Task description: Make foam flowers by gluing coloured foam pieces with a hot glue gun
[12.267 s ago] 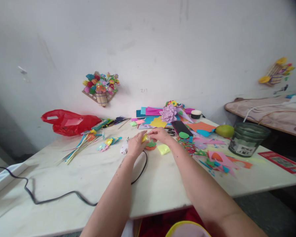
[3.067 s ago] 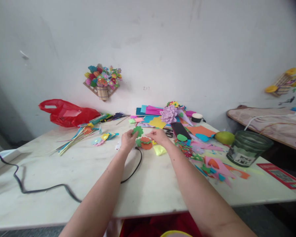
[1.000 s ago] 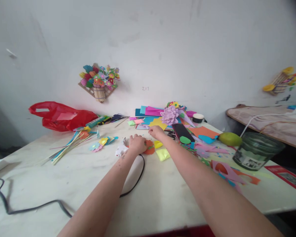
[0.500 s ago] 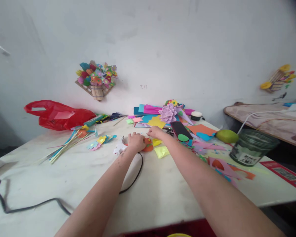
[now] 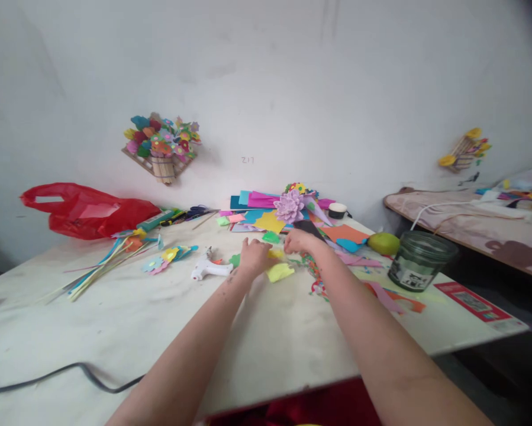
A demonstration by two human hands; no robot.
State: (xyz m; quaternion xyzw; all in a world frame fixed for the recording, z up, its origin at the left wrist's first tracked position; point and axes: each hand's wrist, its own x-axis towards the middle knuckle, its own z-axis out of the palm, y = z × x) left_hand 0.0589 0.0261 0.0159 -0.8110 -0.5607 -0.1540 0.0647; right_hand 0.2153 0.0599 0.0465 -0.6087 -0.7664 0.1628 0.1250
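My left hand [image 5: 254, 258] is low over the white table, fingers bent downward beside a crumpled yellow piece [image 5: 280, 272]. Whatever may be between those fingertips is hidden by the hand. To its left lies a white glue gun [image 5: 211, 270], with a small green piece [image 5: 234, 260] between the two. Across from it, my right hand [image 5: 299, 242] has its fingers curled together; anything in them is too small or covered to make out. A bright green piece [image 5: 271, 236] rests on the table between the hands, slightly farther back.
Coloured foam sheets and a purple flower [image 5: 289, 206] are piled by the wall. A red plastic bag [image 5: 97, 210], sticks [image 5: 99, 266] and cut flowers [image 5: 170, 255] lie left. Scraps, a green fruit [image 5: 383, 243] and a dark glass jar [image 5: 421, 260] stand right. A black cable [image 5: 83, 370] crosses the front-left.
Both hands have shifted right, uncovering the glue gun and green pieces. The orange flower by my left hand is no longer visible. The whole view has turned slightly right.
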